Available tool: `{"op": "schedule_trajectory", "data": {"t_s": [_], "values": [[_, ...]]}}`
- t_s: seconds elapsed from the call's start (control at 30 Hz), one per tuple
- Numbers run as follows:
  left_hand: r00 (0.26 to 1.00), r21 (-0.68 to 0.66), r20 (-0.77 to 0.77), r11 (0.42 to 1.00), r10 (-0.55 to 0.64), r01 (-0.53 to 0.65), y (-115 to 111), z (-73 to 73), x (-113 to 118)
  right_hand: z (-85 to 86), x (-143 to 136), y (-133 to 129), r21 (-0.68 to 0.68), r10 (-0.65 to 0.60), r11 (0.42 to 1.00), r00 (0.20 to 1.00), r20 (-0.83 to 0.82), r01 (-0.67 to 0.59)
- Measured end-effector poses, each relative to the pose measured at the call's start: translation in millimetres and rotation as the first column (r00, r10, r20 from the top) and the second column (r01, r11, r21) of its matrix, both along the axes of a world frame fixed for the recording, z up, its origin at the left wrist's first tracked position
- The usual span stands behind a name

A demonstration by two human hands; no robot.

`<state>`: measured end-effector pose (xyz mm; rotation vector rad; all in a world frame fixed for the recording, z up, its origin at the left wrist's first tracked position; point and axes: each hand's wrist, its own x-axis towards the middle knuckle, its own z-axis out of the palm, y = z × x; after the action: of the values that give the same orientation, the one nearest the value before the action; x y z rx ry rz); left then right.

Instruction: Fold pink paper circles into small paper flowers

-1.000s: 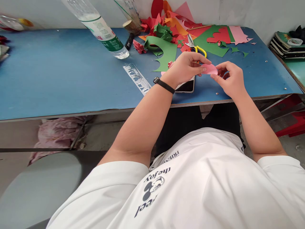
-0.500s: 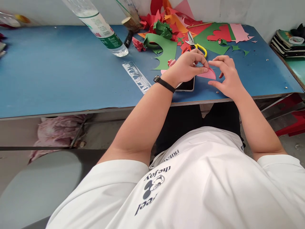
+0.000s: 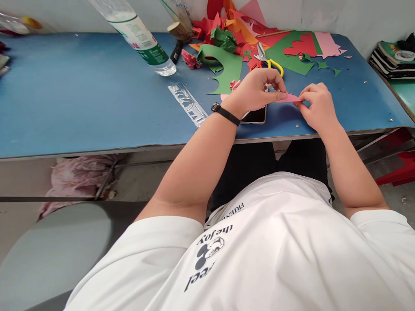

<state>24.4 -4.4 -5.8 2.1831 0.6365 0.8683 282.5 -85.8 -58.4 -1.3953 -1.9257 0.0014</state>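
"Blue counter point(image 3: 97, 99) here, and the pink paper point(image 3: 288, 99) is near its front edge, between two grips!"

"Left hand point(image 3: 257, 88) pinching one end, right hand point(image 3: 317, 106) pinching the other; light, even pressure should avoid stray creases."

The piece of pink paper point(image 3: 291, 99) is thin and looks like a narrow strip from this view. It is held over the blue table point(image 3: 113, 99), with one end between left hand point(image 3: 256, 90) fingers and its pointed end in the right hand point(image 3: 318, 106).
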Motion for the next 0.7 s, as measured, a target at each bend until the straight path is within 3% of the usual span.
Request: {"op": "schedule_trajectory", "data": {"t_s": [0.13, 0.33, 0.4, 0.7], "values": [[0.998, 0.065, -0.051, 0.997, -0.048, 0.052, 0, 0.2, 1, 1.1, 2, -3, 0.012, -0.079, 0.997, 0.994, 0.076, 0.078], [0.987, 0.096, -0.120, 0.989, -0.104, 0.116, -1, -2.1, 0, 24.7, -4, -26, -0.124, 0.144, 0.983, 0.985, 0.093, -0.132], [0.984, 0.098, -0.130, 0.986, -0.122, 0.135, 0, -2.6, -1, 30.8, -4, -33, -0.127, 0.155, 0.982, 0.983, 0.098, -0.142], [0.976, 0.025, -0.216, 0.999, -0.034, 0.040, -1, 0.0, -1, 31.6, -3, -31, -0.187, 0.198, 0.963, 0.980, -0.011, -0.197]]}}
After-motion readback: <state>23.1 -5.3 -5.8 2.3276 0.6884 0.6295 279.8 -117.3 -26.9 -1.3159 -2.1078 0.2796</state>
